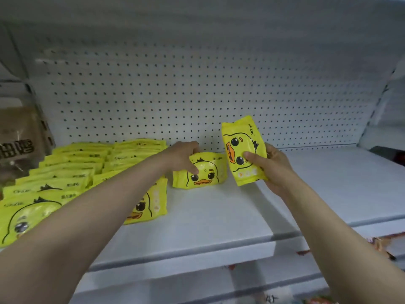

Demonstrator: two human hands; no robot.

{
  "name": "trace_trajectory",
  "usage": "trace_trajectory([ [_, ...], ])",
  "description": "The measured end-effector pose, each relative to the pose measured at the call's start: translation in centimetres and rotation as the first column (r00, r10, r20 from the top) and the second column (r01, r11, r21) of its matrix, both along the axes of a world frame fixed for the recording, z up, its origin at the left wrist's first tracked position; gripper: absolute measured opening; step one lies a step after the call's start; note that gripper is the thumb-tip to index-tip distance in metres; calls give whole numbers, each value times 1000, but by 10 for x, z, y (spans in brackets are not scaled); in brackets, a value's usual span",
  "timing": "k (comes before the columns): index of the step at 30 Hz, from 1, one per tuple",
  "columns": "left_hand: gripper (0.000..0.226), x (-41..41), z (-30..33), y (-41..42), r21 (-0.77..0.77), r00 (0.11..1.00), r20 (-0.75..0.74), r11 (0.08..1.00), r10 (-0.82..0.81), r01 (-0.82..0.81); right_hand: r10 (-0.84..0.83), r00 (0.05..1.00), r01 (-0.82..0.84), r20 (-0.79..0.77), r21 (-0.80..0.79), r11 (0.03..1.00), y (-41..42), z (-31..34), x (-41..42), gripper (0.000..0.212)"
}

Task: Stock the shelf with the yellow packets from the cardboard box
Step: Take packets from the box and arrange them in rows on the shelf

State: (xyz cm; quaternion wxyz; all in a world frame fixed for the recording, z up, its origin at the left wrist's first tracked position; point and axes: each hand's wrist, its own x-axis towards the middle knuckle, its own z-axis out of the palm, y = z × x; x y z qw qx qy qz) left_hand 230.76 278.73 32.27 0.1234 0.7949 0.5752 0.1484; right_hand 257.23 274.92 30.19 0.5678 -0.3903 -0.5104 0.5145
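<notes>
Head view, looking forward and down at a white shelf (pixel 219 216) backed by a perforated panel (pixel 197 95).

Left hand (pixel 183 157): fingers curled over the top edge of a yellow packet (pixel 200 171), thumb pressed on its duck-printed face. This packet stands on the shelf close to the panel, just to the right of the stocked rows, and starts a new column.

Right hand (pixel 270 170): closed around a second yellow packet (pixel 243 150), thumb on the front and fingers behind. This packet is held on end, clear of the shelf surface, just beside the first one.

Work completed: two rows of yellow packets (pixel 72 172) occupy the left part of the shelf, overlapped front to back. A further front packet (pixel 149 205) of the right-hand row is partly hidden by the left forearm.

Work remaining: the shelf to the right of the standing packet is bare white surface, so more than half of the visible width is still unstocked. The held packet is judged to be the next item to be set down. A brown carton (pixel 19 137) with printed lettering sits at the far left; whether it is the supply cardboard box cannot be told, and its contents are not visible. The count of packets left to place is therefore unknown.
</notes>
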Motion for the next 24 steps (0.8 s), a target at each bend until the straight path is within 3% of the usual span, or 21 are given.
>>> trace_trajectory([
  [5, 50, -11, -1, 39, 24, 995, -34, 995, 94, -94, 24, 999, -24, 26, 8, 1000, 42, 7, 6, 48],
  [11, 51, -24, 2, 67, 80, 983, -20, 981, 180, -178, 58, 997, -60, 61, 43, 997, 79, 15, 7, 37],
  [24, 51, -28, -6, 89, 193, 975, -59, 960, 216, -202, 57, 991, -64, 119, 49, 997, 113, 6, 9, 35],
])
